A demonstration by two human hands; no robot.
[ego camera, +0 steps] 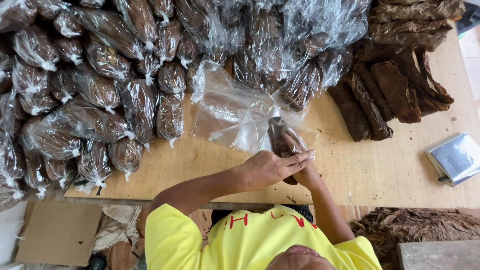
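Note:
A dark brown rolled leaf bundle (276,136) sits near the front of the wooden table (210,170), its far end inside a loose clear plastic bag (232,112). My left hand (267,169) reaches in from the left and lies across the bundle's near end, fingers stretched out to the right. My right hand (303,167) is partly hidden under the left one and grips the same end of the bundle, with fingers up along the bag's mouth. Both hands touch each other.
Several bagged, tied bundles (95,90) are heaped over the table's left and back. Unbagged brown leaf rolls (380,92) lie at the right. A flat stack of plastic sheets (456,157) sits at the right edge. Loose dried leaves (415,225) and cardboard (60,232) lie on the floor.

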